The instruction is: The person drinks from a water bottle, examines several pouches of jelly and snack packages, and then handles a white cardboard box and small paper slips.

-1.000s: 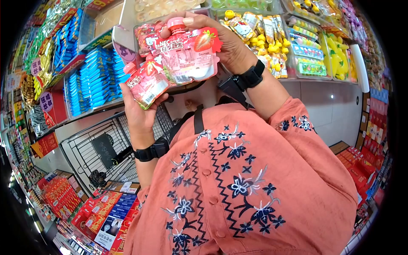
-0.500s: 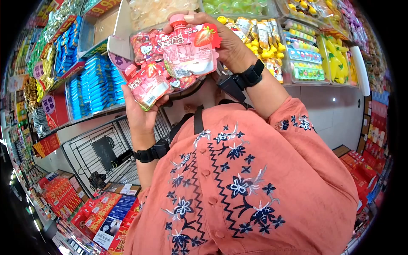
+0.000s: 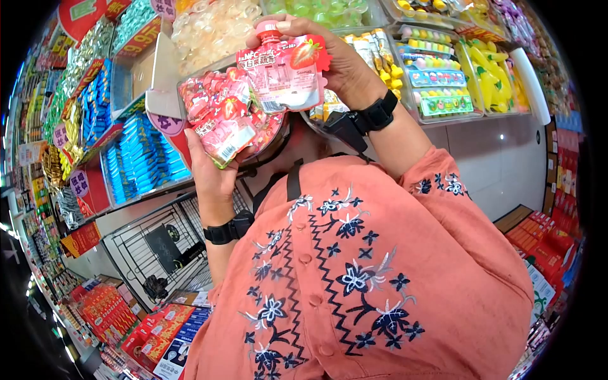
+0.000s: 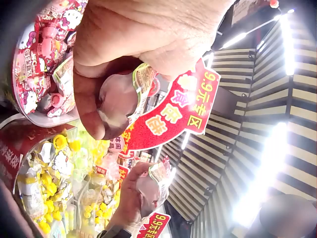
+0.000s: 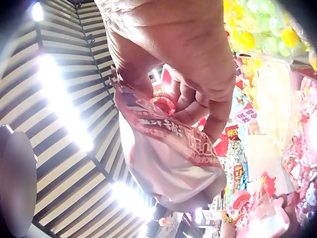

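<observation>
In the head view, my right hand [image 3: 345,73] grips a pink strawberry jelly pouch [image 3: 288,73] near its pink screw cap [image 3: 268,30]. Lower and to the left, my left hand [image 3: 212,171] holds a second strawberry pouch [image 3: 227,134] by its lower part. The two pouches are side by side, printed fronts up, over a bin of Hello Kitty pouches [image 3: 196,95]. From the right wrist, fingers curl at the red cap while the pouch body [image 5: 173,163] hangs below. The left wrist view shows thumb and fingers pinching the other pouch [image 4: 121,99].
Blue packets [image 3: 142,155] fill a shelf box on the left. Clear bins of jelly cups [image 3: 215,28], yellow-capped pouches [image 3: 380,50] and yellow fruit-shaped packs [image 3: 491,73] line the display. A black wire cart [image 3: 171,240] stands below my left forearm.
The display has shifted left and down in the head view, with more of the Hello Kitty bin showing. Both hands keep their pouches; the left pouch sits slightly lower and farther right.
</observation>
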Action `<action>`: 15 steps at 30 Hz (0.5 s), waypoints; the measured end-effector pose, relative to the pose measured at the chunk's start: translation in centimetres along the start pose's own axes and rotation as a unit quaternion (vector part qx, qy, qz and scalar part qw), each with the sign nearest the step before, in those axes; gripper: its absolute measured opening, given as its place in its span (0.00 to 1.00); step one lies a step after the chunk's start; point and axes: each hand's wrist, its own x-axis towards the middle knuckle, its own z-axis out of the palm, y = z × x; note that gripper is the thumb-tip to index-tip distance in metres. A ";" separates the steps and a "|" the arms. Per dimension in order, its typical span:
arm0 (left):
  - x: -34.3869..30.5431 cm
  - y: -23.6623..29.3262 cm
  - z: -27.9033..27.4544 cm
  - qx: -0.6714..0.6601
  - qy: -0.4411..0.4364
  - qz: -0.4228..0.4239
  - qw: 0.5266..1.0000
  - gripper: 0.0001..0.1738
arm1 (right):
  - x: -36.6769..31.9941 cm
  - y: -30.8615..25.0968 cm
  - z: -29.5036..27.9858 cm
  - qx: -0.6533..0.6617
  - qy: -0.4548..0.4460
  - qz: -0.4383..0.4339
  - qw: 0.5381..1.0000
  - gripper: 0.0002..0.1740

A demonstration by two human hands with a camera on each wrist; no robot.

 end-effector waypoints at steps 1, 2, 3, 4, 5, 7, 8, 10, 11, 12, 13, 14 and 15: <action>0.1 -0.1 0.3 0.003 -0.001 -0.002 1.000 0.36 | -0.1 -0.3 -0.2 -0.001 -0.002 -0.002 1.000 0.24; 0.3 -0.2 0.6 0.006 -0.001 -0.004 1.000 0.36 | -0.3 -0.6 -0.4 -0.002 -0.003 -0.003 1.000 0.23; 0.4 -0.3 0.9 0.009 -0.001 -0.005 1.000 0.36 | -0.4 -0.7 -0.5 -0.007 0.003 -0.009 1.000 0.23; 0.5 -0.4 1.1 0.014 -0.004 -0.004 1.000 0.36 | -0.6 -0.9 -0.5 -0.012 0.010 -0.015 1.000 0.22; 0.5 -0.5 1.3 0.019 -0.006 -0.003 1.000 0.36 | -0.7 -1.0 -0.6 -0.017 0.016 -0.020 1.000 0.22; 0.5 -0.6 1.8 0.026 0.002 0.001 1.000 0.37 | -0.9 -1.4 -0.6 -0.026 0.018 -0.029 0.999 0.22; 0.5 -0.7 2.2 0.028 0.011 0.003 1.000 0.37 | -0.9 -1.6 -0.6 -0.030 0.018 -0.032 0.999 0.22; 0.5 -0.8 2.4 0.029 0.019 0.003 0.999 0.37 | -1.0 -2.0 -0.7 -0.036 0.017 -0.038 0.998 0.22; 0.4 -0.8 2.5 0.029 0.018 0.001 0.999 0.36 | -1.0 -2.1 -0.7 -0.039 0.017 -0.040 0.998 0.23; 0.4 -0.8 2.5 0.028 0.017 -0.001 0.999 0.36 | -0.9 -2.1 -1.0 -0.031 0.011 -0.043 0.999 0.23; 0.3 -0.8 2.5 0.028 0.012 -0.001 1.000 0.36 | -0.8 -2.2 -1.3 -0.023 0.005 -0.046 0.999 0.23; 0.3 -0.9 2.4 0.028 0.007 -0.001 1.000 0.36 | -0.7 -2.1 -1.5 -0.015 -0.001 -0.048 0.999 0.24; 0.2 -0.9 2.3 0.027 0.002 -0.001 1.000 0.36 | -0.7 -2.1 -1.6 -0.018 0.002 -0.048 0.999 0.24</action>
